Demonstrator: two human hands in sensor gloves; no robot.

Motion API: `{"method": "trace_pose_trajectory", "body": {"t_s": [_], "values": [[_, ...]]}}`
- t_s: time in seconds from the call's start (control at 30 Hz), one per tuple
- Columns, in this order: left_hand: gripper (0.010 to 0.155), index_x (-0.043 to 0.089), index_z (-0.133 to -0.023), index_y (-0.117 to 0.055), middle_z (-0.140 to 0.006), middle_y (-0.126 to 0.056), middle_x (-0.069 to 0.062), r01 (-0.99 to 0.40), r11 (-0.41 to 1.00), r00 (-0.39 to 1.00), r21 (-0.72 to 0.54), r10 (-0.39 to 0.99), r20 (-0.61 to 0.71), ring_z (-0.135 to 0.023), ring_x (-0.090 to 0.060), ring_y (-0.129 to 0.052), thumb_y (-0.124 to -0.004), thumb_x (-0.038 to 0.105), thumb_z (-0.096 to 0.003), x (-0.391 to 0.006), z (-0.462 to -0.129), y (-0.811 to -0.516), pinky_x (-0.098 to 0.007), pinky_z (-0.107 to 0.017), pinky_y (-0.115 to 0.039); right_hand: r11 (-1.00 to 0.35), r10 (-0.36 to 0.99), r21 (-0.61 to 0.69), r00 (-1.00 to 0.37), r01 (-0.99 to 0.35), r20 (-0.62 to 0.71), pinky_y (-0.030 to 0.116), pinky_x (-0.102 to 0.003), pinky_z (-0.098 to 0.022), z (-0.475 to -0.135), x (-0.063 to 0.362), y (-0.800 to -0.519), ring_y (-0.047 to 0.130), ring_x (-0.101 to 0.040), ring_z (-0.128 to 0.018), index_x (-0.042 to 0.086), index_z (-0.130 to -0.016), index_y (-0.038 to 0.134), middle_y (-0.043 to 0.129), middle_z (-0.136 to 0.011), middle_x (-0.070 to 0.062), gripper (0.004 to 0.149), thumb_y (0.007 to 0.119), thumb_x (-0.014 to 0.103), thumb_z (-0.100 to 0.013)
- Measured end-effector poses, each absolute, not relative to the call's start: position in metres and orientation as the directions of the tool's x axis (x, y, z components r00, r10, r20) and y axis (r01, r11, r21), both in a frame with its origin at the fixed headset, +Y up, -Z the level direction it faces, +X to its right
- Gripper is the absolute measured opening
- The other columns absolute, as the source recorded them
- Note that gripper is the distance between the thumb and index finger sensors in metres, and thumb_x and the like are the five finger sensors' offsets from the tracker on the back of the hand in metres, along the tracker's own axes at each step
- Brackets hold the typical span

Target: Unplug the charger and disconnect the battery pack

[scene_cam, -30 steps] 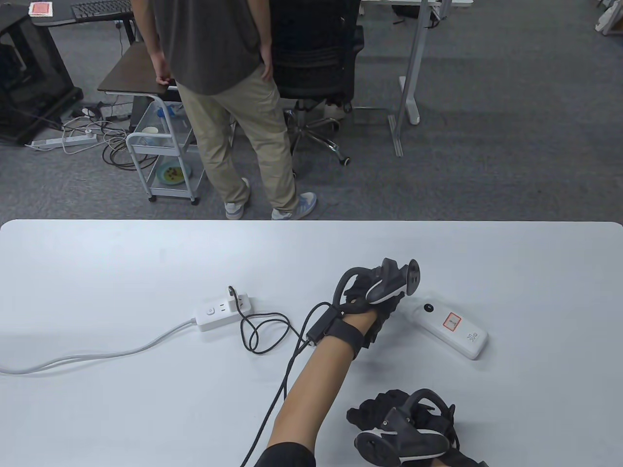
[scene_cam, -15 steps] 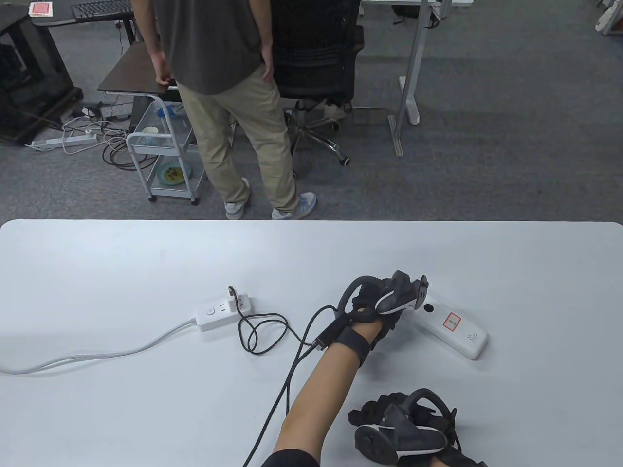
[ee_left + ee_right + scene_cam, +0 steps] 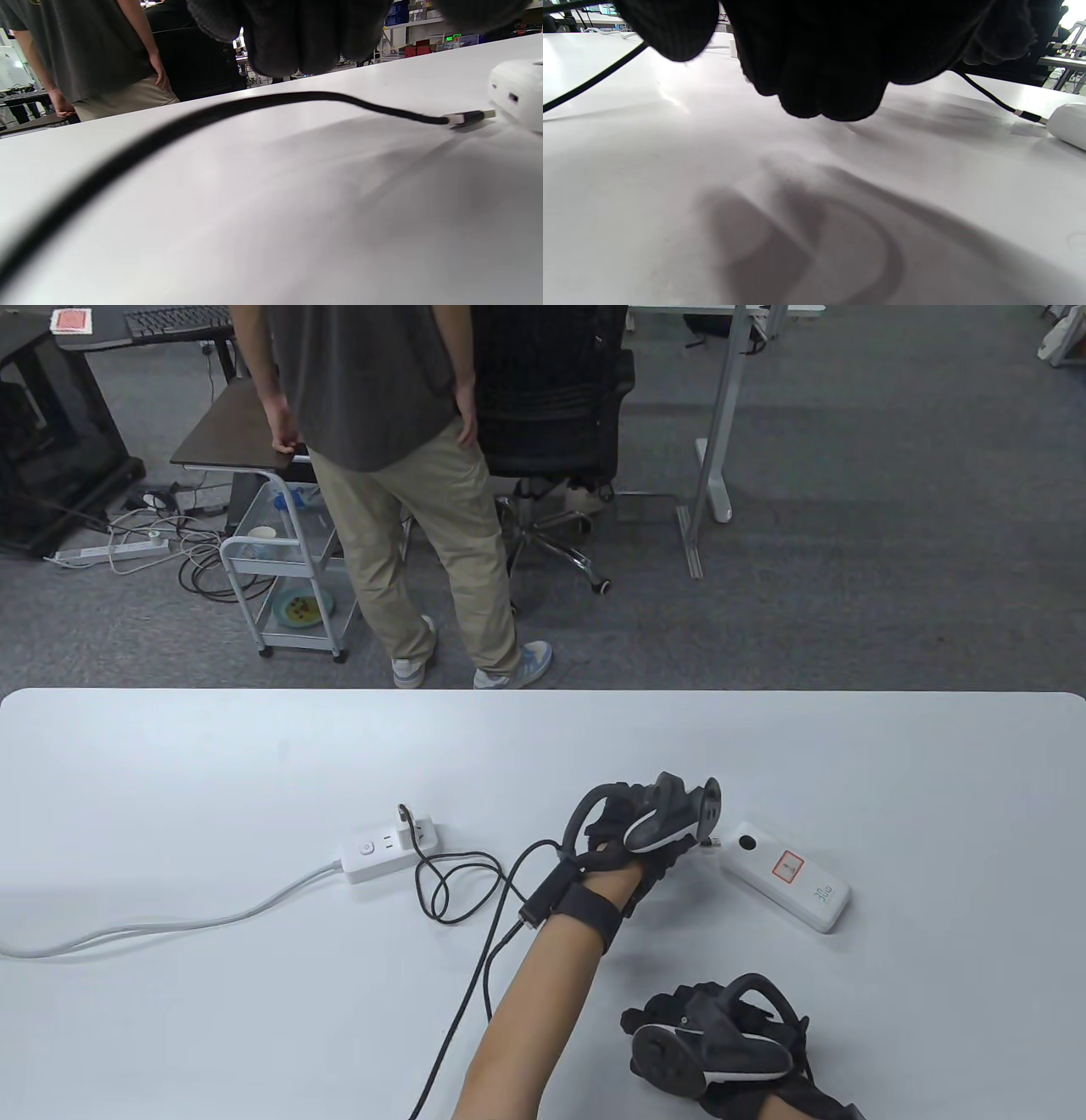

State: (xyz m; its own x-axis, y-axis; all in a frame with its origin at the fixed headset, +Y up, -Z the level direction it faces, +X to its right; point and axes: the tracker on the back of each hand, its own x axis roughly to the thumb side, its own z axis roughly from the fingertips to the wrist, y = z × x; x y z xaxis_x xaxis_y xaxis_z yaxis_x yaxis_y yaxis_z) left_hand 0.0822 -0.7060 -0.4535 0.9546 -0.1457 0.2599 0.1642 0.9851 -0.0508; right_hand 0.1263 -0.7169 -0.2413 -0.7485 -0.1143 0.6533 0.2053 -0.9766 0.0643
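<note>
The left hand (image 3: 645,836) is hovering near the middle of the white table (image 3: 170,763), just left of the white battery pack (image 3: 785,875), and it seems placed there because it is dealing with the black cable (image 3: 271,101) at the pack's end. In the left wrist view the cable's metal-tipped plug (image 3: 468,117) is lying on the table just beside the pack's port and apart from it, so the pack is looking disconnected. The gloved fingers (image 3: 297,38) are curling in from above; whether they are pinching the cable I cannot tell. The right hand (image 3: 721,1052) is sitting at the near edge with its fingers bunched loosely and nothing visibly in them, probably waiting as a spare. To the left, the cable is looping across the table and running up to the charger (image 3: 404,816) seated in the white power strip (image 3: 386,853), so that half of the job is likely still pending. Beyond the table, on the floor at the far left, a white wire trolley (image 3: 284,585) is carrying a plate of food (image 3: 299,609) on its lower shelf and a cup (image 3: 261,534) above.
</note>
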Motion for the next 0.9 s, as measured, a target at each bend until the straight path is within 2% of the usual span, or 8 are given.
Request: {"method": "trace_pose_trajectory", "body": {"t_s": [0.07, 0.13, 0.5, 0.7, 0.9], "values": [[0.078, 0.042, -0.108, -0.064, -0.115, -0.075, 0.012, 0.146, 0.988, 0.952, -0.041, -0.130, 0.276, -0.108, -0.016, -0.084, -0.068, 0.077, -0.0377, 0.069, -0.448, -0.705, -0.039, -0.085, -0.065, -0.978, -0.116, 0.058, -0.751, 0.202, 0.651, 0.074, -0.051, -0.061, -0.240, 0.125, -0.716, 0.092, -0.026, -0.075, 0.028, -0.097, 0.072, 0.086, -0.095, -0.001, 0.057, 0.062, 0.054, -0.048], [0.081, 0.041, -0.110, -0.060, -0.116, -0.071, 0.012, 0.144, 0.989, 0.952, -0.040, -0.128, 0.277, -0.110, -0.015, -0.081, -0.067, 0.077, -0.0384, 0.056, -0.440, -0.703, -0.038, -0.086, -0.063, -0.978, -0.122, 0.051, -0.751, 0.202, 0.649, 0.075, -0.050, -0.061, -0.239, 0.124, -0.715, 0.092, -0.026, -0.075, 0.028, -0.097, 0.072, 0.086, -0.094, -0.001, 0.057, 0.063, 0.054, -0.048], [0.077, 0.040, -0.109, -0.063, -0.115, -0.074, 0.012, 0.020, 0.998, 0.958, 0.066, -0.038, 0.285, -0.108, -0.017, -0.083, -0.067, 0.075, -0.0404, -0.011, -0.385, -0.661, -0.038, -0.085, -0.065, -0.978, -0.099, 0.084, -0.777, 0.193, 0.622, 0.075, -0.051, -0.061, -0.245, 0.129, -0.720, 0.092, -0.026, -0.075, 0.027, -0.097, 0.072, 0.086, -0.094, -0.001, 0.057, 0.063, 0.054, -0.048], [0.079, 0.040, -0.111, -0.060, -0.118, -0.070, 0.011, 0.158, 0.977, 0.936, 0.143, -0.194, 0.294, -0.111, -0.017, -0.080, -0.066, 0.076, -0.0408, -0.034, -0.341, -0.658, -0.039, -0.086, -0.064, -0.979, -0.079, 0.102, -0.787, 0.177, 0.612, 0.074, -0.051, -0.061, -0.247, 0.132, -0.719, 0.092, -0.026, -0.075, 0.027, -0.097, 0.072, 0.086, -0.095, -0.002, 0.057, 0.063, 0.053, -0.048], [0.079, 0.040, -0.111, -0.059, -0.118, -0.070, 0.011, 0.145, 0.980, 0.945, 0.134, -0.177, 0.275, -0.111, -0.017, -0.080, -0.066, 0.076, -0.0409, -0.063, -0.315, -0.668, -0.039, -0.086, -0.063, -0.978, -0.094, 0.093, -0.788, 0.188, 0.609, 0.074, -0.051, -0.061, -0.245, 0.131, -0.720, 0.092, -0.026, -0.075, 0.027, -0.097, 0.072, 0.086, -0.095, -0.002, 0.057, 0.063, 0.053, -0.048]]}}
